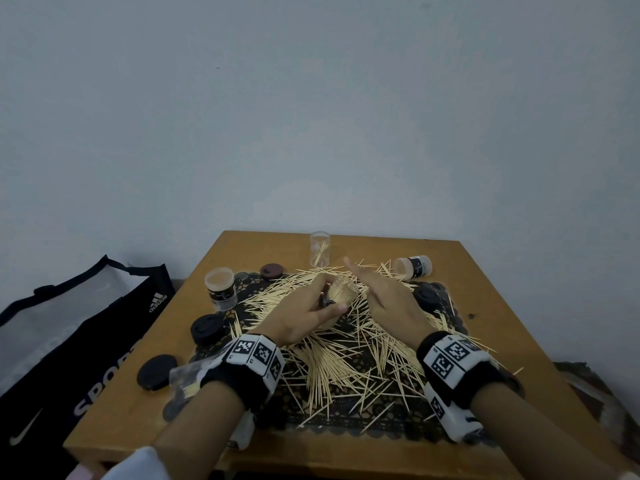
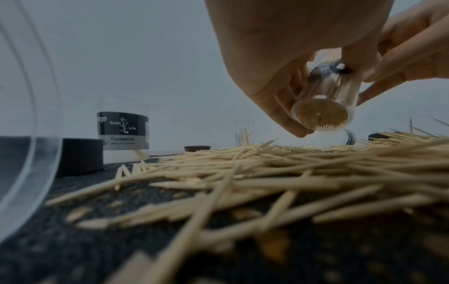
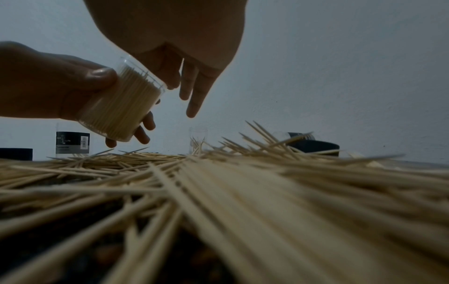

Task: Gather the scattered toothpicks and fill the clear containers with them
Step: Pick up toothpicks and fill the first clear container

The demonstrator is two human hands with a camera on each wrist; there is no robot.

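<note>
Left hand (image 1: 304, 318) grips a full container (image 3: 121, 107) above the toothpick pile (image 1: 346, 358), fingers and thumb wrapped round it. Long axis tilted, mouth up and away from the person, base down toward the left wrist. Right hand (image 1: 388, 299) held beside the mouth, fingers straight, holding nothing. Wooden desk (image 1: 485, 282) with a black lace mat (image 1: 381, 410), against a pale wall (image 1: 311, 116). Jar (image 2: 123, 132) label reads "Good Life", "Toothpick". Bag (image 1: 86, 341) at left reads "adidas".

Dim, flat, bluish light throughout, no hard shadows; wide-angle bending at edges; near toothpicks (image 3: 243, 221) heavily blurred in both wrist views.
</note>
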